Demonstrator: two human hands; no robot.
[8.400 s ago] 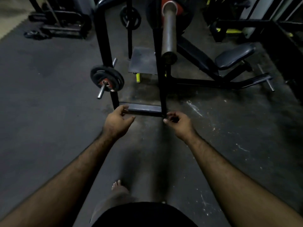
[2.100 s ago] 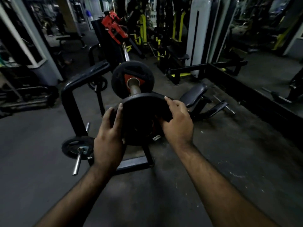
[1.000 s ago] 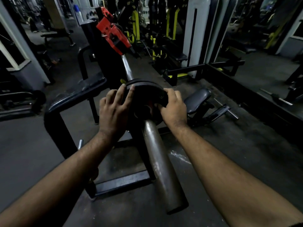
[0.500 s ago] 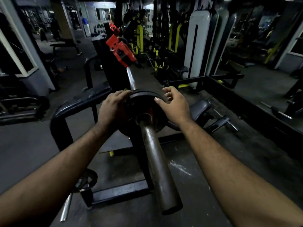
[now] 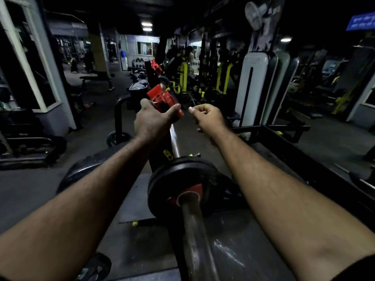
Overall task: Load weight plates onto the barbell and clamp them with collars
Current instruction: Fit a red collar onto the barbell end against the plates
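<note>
A black weight plate (image 5: 183, 175) with a red hub sits on the near sleeve of the barbell (image 5: 195, 236). The steel shaft runs away from me toward the rack. Farther along it, my left hand (image 5: 151, 122) grips a red collar (image 5: 162, 98), with the thumb on its right side and the fingers on its left. Just right of the collar and apart from it, my right hand (image 5: 208, 118) hovers with loosely curled fingers and holds nothing. A second red collar (image 5: 155, 66) shows farther back.
A black padded rack arm (image 5: 85, 169) runs on the left, with a small plate (image 5: 116, 138) beyond it and another (image 5: 95, 267) at the bottom left. A low black frame rail (image 5: 294, 153) borders the right. A white-padded machine (image 5: 256, 84) stands behind.
Both hands have left the plate, which now sits pushed in on the sleeve. They have moved forward along the bar, and my left hand has taken hold of the red collar.
</note>
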